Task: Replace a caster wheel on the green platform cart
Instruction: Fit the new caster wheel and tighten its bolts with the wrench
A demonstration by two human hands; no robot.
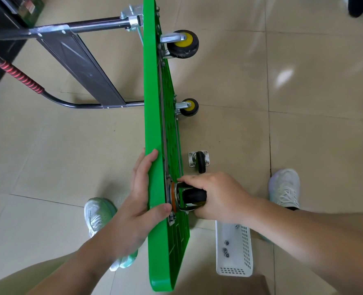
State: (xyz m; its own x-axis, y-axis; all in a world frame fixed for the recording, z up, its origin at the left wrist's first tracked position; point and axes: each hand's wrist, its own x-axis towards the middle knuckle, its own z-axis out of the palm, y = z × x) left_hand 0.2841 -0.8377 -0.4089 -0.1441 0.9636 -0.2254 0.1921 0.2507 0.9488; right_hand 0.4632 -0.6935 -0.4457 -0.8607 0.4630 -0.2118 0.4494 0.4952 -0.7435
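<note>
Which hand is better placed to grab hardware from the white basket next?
Probably right: the white basket lies beside the right hand, which grips the caster; the left hand steadies the green cart from the other side.

The left hand is clasping the green platform by its edge; the right hand, to its right, is gripping the black caster.

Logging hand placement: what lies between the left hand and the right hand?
Head view: the green platform cart, tipped on edge, stands between them; the left hand holds its rim, the right hand grips a black caster at its underside.
</note>
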